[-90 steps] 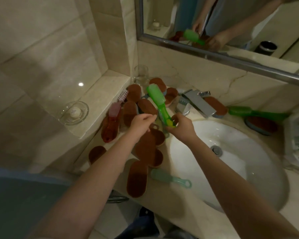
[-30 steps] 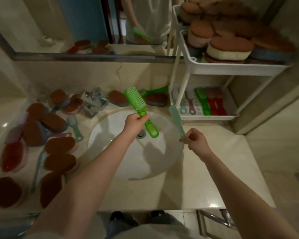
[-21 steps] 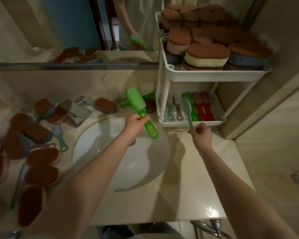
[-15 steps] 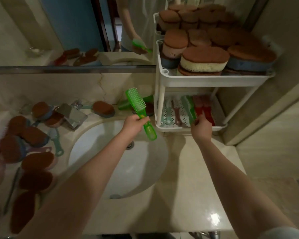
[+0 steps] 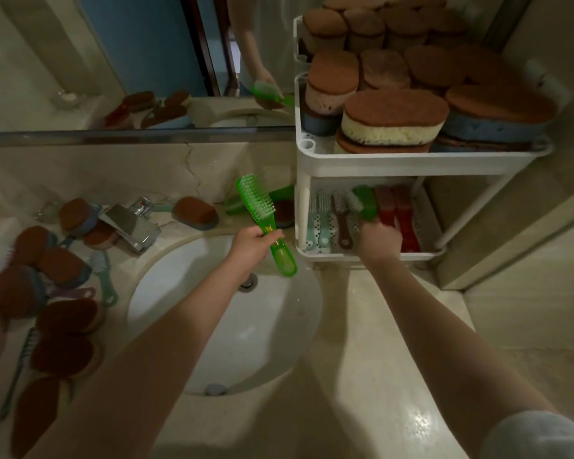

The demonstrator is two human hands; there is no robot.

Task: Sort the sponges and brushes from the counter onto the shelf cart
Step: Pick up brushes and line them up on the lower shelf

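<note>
My left hand [image 5: 255, 241] grips a bright green brush [image 5: 257, 202] by its handle, bristles up, over the back rim of the sink [image 5: 226, 326]. My right hand [image 5: 378, 239] reaches into the lower tray [image 5: 328, 257] of the white shelf cart and holds a pale brush [image 5: 352, 201] with whitish bristles, laid between a brown brush [image 5: 340, 220] and a green brush [image 5: 367, 205]. Red brushes [image 5: 399, 213] lie to the right. Brown-topped sponges [image 5: 391, 117] fill the upper tray [image 5: 411, 159]. Several sponges [image 5: 63, 266] and a teal brush [image 5: 104, 281] lie on the counter at left.
A chrome faucet [image 5: 130, 226] stands behind the sink, with a sponge [image 5: 196, 212] beside it and another green brush [image 5: 280, 195] against the cart's leg. A mirror [image 5: 130, 61] covers the back wall. The wall stands close to the cart's right side.
I turned from the left counter to the cart. My right hand carried the pale brush into the lower tray and lowered it among the others. My left hand kept the green brush over the sink.
</note>
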